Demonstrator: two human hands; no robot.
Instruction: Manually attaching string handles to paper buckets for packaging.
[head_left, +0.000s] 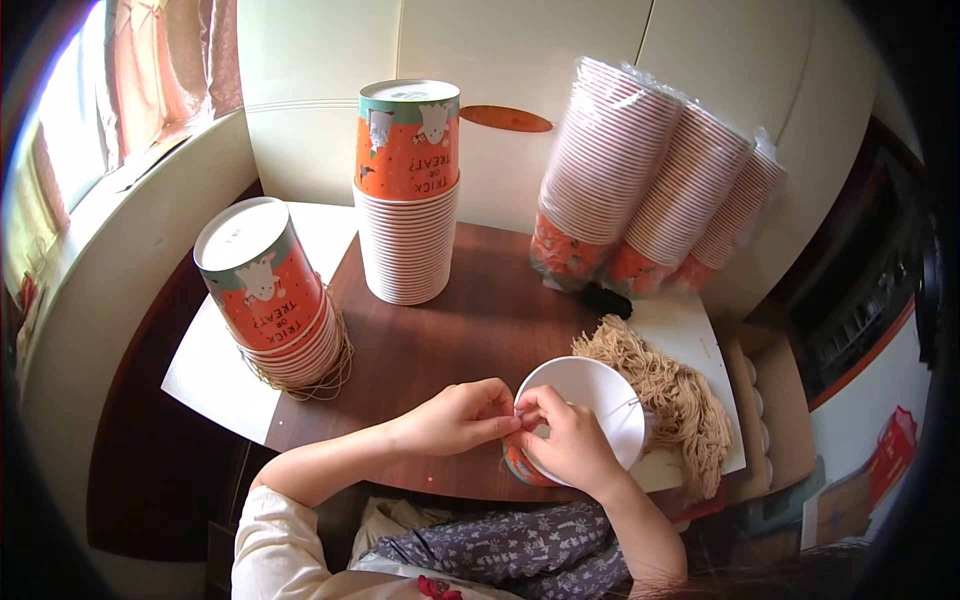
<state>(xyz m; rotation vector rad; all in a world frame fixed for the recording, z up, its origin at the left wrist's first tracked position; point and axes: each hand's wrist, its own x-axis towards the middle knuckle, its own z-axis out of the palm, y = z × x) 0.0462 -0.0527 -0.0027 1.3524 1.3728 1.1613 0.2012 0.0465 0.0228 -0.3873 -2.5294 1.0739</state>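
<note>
Dark lettering runs upside down across the orange walls of the short stack (268, 300) at my left and the tall stack (407, 235) beyond it, under a pale cartoon animal and a green band; both stand bottoms up. The wrapped stacks (640, 165), far right in clear plastic, carry orange print too small for me to read. Only a sliver of orange and green shows on the cup before me.

The table (400, 360) ends just below that cup, its front edge close to my lap. Brown top stretches from my hands back to the tall stack, and across to the short one, whose foot is ringed with loose cord (340, 362). On my right, twine (690, 410) lies heaped just beside the cup, with a black object (606, 301) behind it.

The cup (590, 392) sits at the front edge, white mouth toward me. My left hand (462, 415) and right hand (572, 440) meet at its left rim, each with thumb and finger pinched together; what lies between the tips I cannot tell.
</note>
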